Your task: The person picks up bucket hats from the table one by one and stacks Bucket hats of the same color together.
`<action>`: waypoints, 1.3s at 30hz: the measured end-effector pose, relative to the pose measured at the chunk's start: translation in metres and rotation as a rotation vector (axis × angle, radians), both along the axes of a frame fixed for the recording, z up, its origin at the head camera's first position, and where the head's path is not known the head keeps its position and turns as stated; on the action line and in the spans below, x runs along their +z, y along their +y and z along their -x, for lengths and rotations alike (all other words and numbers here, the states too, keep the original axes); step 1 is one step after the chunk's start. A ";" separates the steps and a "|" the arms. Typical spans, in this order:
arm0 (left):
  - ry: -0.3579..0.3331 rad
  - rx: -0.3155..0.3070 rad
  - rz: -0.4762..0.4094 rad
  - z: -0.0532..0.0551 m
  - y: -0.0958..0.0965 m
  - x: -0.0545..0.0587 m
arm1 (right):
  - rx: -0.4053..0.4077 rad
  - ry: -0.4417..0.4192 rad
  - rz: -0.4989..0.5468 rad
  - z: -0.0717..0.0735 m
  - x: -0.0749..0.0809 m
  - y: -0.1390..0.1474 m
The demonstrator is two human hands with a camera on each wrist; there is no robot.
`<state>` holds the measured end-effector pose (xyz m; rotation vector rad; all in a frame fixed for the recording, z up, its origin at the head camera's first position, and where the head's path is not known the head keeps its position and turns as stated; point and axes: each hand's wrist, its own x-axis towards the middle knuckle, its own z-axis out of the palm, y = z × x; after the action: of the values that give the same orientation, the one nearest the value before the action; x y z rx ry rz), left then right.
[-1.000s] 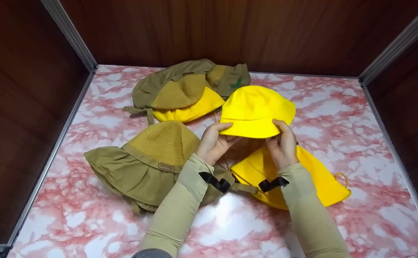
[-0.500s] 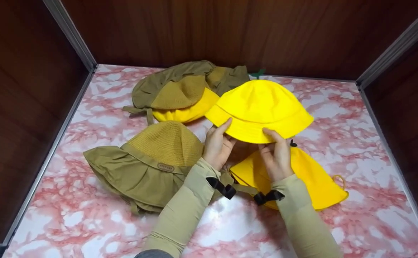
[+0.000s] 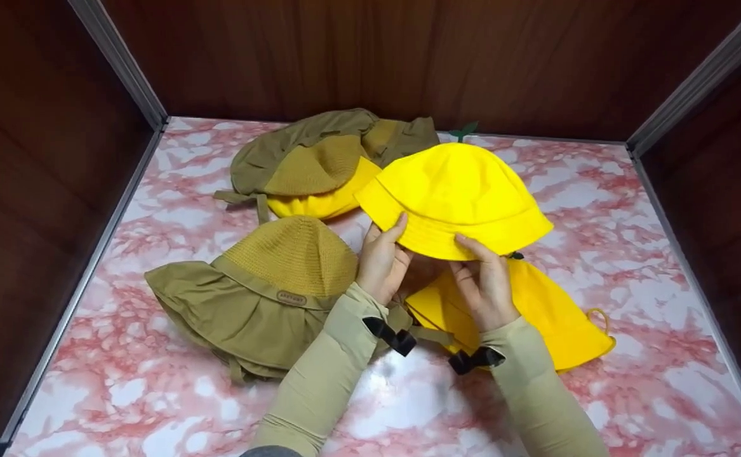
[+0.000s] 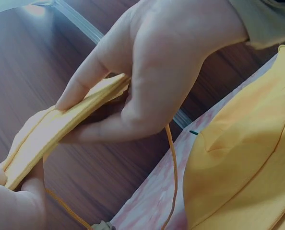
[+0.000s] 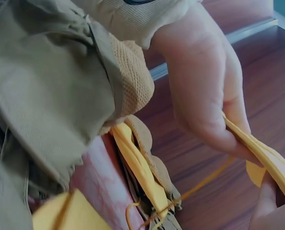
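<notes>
A bright yellow bucket hat [image 3: 465, 184] with a green sprout [image 3: 463, 132] on its crown is held upright above the table by both hands. My left hand [image 3: 383, 263] pinches the near brim left of centre, thumb on top and fingers beneath. My right hand [image 3: 487, 282] grips the same brim farther right in the same way. In the left wrist view the brim [image 4: 56, 132] shows edge-on between thumb and fingers, and an orange cord [image 4: 173, 177] hangs below. The right wrist view shows the right hand [image 5: 205, 86] on that brim too.
A khaki hat [image 3: 262, 330] with a knitted crown lies front left. Another yellow hat [image 3: 560, 317] lies at the right, under the right forearm. Behind, khaki hats [image 3: 294, 152] overlap a yellow hat [image 3: 322, 204]. Dark wooden panels [image 3: 370, 57] enclose the marbled tabletop [image 3: 649, 374].
The held hat has turned so its crown points up, its brim spreads wide and the sprout stands on top. Both hands have shifted slightly toward the person, keeping their grip.
</notes>
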<state>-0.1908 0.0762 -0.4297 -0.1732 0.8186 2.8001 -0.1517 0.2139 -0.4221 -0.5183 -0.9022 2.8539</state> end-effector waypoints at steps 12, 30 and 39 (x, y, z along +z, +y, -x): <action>0.010 -0.016 0.028 0.003 -0.013 0.001 | 0.049 0.007 -0.063 -0.006 0.007 0.025; 0.047 -0.028 0.104 0.000 -0.017 0.002 | 0.064 -0.030 -0.169 -0.011 0.011 0.049; 0.085 -0.056 0.232 0.001 -0.016 0.016 | 0.068 0.094 -0.241 -0.020 0.025 0.076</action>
<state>-0.1918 0.0599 -0.4138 -0.0673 1.1498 2.6709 -0.1317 0.2900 -0.3971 -0.3295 -1.2459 2.7464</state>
